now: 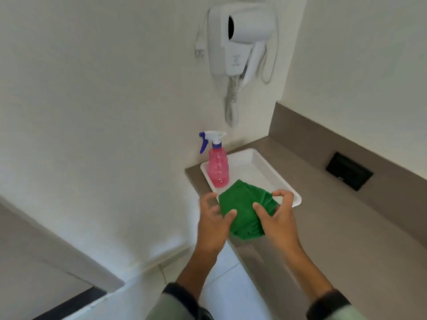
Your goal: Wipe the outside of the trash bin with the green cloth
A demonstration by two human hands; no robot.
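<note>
A folded green cloth (245, 206) is held between both hands over the near end of a white tray (261, 167) on a grey-brown counter. My left hand (213, 224) grips its left side, thumb on top. My right hand (277, 218) grips its right side, thumb on top and fingers curled round the far edge. No trash bin is in view.
A pink spray bottle (218, 168) with a white and blue trigger stands on the tray's far left corner. A white wall-mounted hair dryer (242, 40) hangs above. The counter (335, 227) runs right, with a black socket (349, 170) in its backsplash. Pale floor tiles lie below.
</note>
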